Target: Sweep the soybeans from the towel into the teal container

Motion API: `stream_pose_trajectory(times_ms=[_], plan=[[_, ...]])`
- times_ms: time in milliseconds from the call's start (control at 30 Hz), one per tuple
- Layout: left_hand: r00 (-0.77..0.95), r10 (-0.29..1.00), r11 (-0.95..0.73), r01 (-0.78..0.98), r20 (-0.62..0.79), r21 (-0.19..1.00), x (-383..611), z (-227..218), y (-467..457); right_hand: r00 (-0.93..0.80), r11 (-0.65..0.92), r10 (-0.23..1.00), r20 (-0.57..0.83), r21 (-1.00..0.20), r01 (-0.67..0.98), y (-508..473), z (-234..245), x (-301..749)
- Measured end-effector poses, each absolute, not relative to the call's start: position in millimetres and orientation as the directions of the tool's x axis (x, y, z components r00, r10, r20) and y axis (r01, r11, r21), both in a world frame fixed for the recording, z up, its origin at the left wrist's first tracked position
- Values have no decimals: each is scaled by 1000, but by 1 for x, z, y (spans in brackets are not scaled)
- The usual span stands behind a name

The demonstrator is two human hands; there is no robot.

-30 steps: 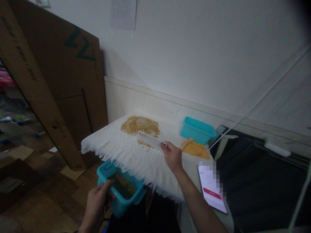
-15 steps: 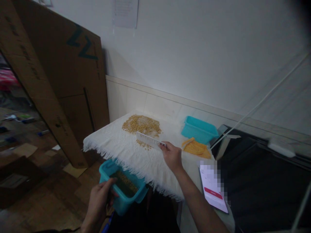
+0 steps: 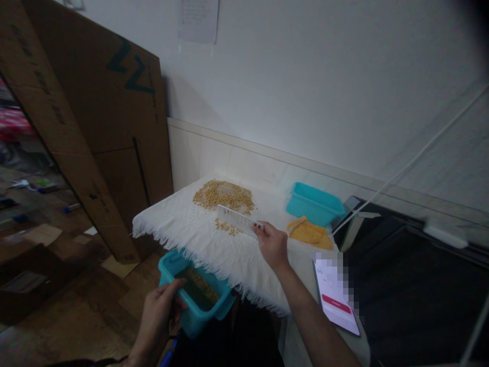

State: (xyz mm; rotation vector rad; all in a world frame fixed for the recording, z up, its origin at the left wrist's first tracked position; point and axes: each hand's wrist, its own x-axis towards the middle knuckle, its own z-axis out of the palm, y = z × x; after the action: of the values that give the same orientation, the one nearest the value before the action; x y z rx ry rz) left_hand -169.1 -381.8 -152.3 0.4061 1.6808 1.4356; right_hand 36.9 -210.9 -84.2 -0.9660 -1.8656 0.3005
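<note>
My right hand [image 3: 272,244] pinches one end of a white ruler [image 3: 237,220] that lies across a white fringed cloth [image 3: 214,244]. A small cluster of yellow beans [image 3: 228,228] sits just in front of the ruler, and a bigger pile of beans [image 3: 223,194] lies behind it. My left hand [image 3: 156,318] grips the near wall of a teal plastic tub [image 3: 196,294] held just below the cloth's fringed edge. Some beans lie inside that tub.
A second teal tub [image 3: 314,204] and a yellow cloth [image 3: 307,232] sit at the back right. A phone [image 3: 336,300] with a lit screen lies near the table's right edge. Large cardboard boxes [image 3: 95,127] lean against the wall on the left. A dark surface [image 3: 416,285] lies to the right.
The ruler and right hand have barely shifted. The held tub sits slightly further right in view. A few beans lie closer to the cloth's front.
</note>
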Motion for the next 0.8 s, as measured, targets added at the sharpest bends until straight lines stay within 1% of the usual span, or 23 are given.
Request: stream_pose_trajectory(times_ms=[67,133,267,467,800], plan=[[-587,713,276,-267,-383,923,-169,-152,-382,-183,647,729,659,-578,497,-210,-84,39],[-588,711,283,-262,-385,923,-169,-152,-382,-156,627,730,666,-561,541,-208,-84,41],[-582,719,277,-260,-379,925,-170,-151,-383,-170,609,733,659,-524,595,-206,-85,43],[-592,719,268,-248,-365,931,-170,-152,-380,-218,647,720,659,-525,553,-210,-87,38],[-585,734,244,-244,-343,939,-168,-150,-384,-252,663,737,627,-598,450,-214,-88,35]])
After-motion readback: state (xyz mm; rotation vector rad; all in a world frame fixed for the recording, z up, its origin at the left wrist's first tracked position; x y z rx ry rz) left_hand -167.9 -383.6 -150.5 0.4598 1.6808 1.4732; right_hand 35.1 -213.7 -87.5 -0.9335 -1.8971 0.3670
